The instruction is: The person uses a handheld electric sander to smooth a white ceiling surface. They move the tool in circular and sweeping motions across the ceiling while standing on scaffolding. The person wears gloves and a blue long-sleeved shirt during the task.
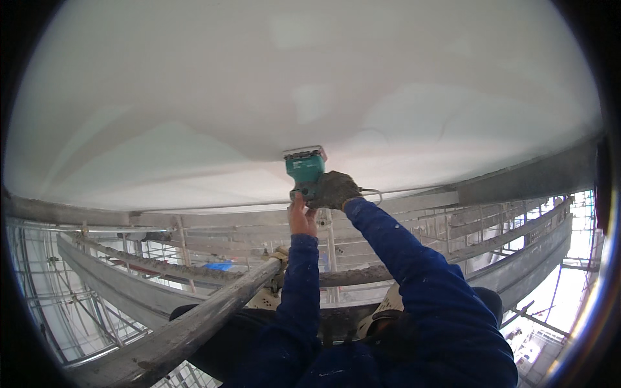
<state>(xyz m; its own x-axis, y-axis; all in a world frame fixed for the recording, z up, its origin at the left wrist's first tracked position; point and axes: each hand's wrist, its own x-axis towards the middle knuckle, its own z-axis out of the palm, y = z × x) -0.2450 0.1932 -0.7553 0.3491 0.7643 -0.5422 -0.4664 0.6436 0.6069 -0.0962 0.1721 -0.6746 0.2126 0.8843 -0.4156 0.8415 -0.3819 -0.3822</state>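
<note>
A green electric sander (306, 169) is held up with its flat pad against a large pale, smooth curved surface (213, 77). My right hand (339, 189), in a dark dusty glove, wraps round the sander's body from the right. My left hand (303, 216) is bare and supports the tool's lower end with its fingers closed on it. A cord (373, 191) loops out beside the right wrist. Both forearms, in blue sleeves, reach up from the lower edge.
A thick metal scaffold tube (213, 317) with a clamp (279, 262) slants up from the lower left, close to my left arm. Grey planks (537, 252) and thinner poles surround me below the surface. A blue item (220, 266) lies lower down. Perforated platform parts (388, 301) show between my arms.
</note>
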